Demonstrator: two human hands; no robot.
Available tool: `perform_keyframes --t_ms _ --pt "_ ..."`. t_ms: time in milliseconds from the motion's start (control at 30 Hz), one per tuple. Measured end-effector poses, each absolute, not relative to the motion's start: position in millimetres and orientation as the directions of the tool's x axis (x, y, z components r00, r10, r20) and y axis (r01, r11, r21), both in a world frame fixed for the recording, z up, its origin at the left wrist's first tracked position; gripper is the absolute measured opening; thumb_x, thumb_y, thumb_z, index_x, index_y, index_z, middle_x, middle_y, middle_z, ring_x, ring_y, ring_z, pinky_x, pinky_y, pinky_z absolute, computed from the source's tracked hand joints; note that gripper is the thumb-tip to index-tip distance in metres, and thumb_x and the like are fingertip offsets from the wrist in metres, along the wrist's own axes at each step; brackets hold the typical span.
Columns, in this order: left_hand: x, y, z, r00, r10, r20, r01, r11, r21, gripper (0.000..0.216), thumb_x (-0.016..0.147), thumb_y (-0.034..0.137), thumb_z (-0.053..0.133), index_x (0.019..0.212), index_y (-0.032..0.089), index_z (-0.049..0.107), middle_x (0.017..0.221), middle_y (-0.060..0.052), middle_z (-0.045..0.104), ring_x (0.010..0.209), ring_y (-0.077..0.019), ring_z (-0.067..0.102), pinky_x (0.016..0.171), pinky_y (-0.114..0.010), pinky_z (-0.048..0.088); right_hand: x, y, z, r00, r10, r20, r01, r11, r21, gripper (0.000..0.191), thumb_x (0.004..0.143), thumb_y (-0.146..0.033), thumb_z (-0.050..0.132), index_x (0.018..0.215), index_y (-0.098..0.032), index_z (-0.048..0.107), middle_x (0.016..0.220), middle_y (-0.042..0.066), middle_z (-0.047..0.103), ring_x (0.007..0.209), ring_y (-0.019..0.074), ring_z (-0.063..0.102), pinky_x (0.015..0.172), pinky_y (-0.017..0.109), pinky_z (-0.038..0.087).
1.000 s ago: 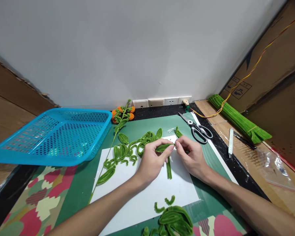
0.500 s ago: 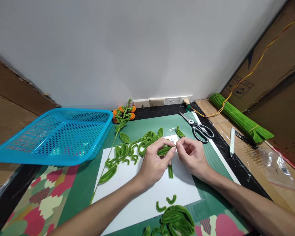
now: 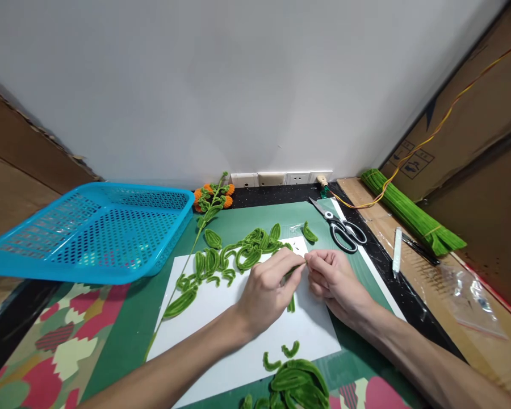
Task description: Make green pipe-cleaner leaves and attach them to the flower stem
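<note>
My left hand (image 3: 267, 289) and my right hand (image 3: 335, 278) meet over a white sheet (image 3: 221, 335), fingertips pinched together on a green pipe-cleaner piece (image 3: 291, 301) whose tail hangs down between them. Most of that piece is hidden by my left fingers. Behind the hands lies a cluster of folded green pipe-cleaner leaves (image 3: 242, 253) beside a long green stem (image 3: 183, 278) topped with orange flowers (image 3: 213, 196).
A blue perforated basket (image 3: 93, 230) stands at the left. Scissors (image 3: 343, 230) lie at the right of the green mat, with a bundle of straight green pipe cleaners (image 3: 411, 213) and a white tool (image 3: 396, 253) beyond. More green leaves (image 3: 298, 380) lie near me.
Both hands have lowered toward the white sheet, and my left fingers now cover more of the green piece. The view tilted slightly.
</note>
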State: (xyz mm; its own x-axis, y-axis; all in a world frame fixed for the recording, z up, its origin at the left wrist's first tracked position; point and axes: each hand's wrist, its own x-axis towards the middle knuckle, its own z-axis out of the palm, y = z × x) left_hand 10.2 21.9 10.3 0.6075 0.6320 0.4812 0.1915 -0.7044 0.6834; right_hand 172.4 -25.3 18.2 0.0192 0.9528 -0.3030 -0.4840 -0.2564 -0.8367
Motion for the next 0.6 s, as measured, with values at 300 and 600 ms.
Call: perform_keyframes --t_ms 300,600 --pt "13.7 22.9 10.8 0.517 0.769 0.377 0.237 -0.551 0.800 0.011 0.106 0.022 0.061 0.106 0.020 0.072 0.099 -0.004 0.072 0.088 -0.0173 0.068 0.077 -0.028 0.051 187.6 -17.5 11.6 0.020 0.993 -0.117 -0.204 -0.110 -0.973 0.049 0.092 -0.057 0.076 0.068 -0.021 0.053 0.045 -0.009 0.041 0.039 0.0054 0.026 0.039 0.020 0.019" --pt "16.2 34.1 10.5 0.410 0.896 0.170 0.100 -0.229 0.968 0.015 0.100 0.033 0.071 0.102 0.020 0.076 0.102 -0.003 0.077 0.097 -0.0191 0.070 0.082 -0.026 0.052 194.5 -23.0 6.9 0.023 0.988 0.154 0.284 0.141 -0.948 0.027 0.109 -0.045 0.054 0.109 -0.020 0.064 0.063 -0.005 0.051 0.056 0.0126 0.043 0.053 0.026 0.031"
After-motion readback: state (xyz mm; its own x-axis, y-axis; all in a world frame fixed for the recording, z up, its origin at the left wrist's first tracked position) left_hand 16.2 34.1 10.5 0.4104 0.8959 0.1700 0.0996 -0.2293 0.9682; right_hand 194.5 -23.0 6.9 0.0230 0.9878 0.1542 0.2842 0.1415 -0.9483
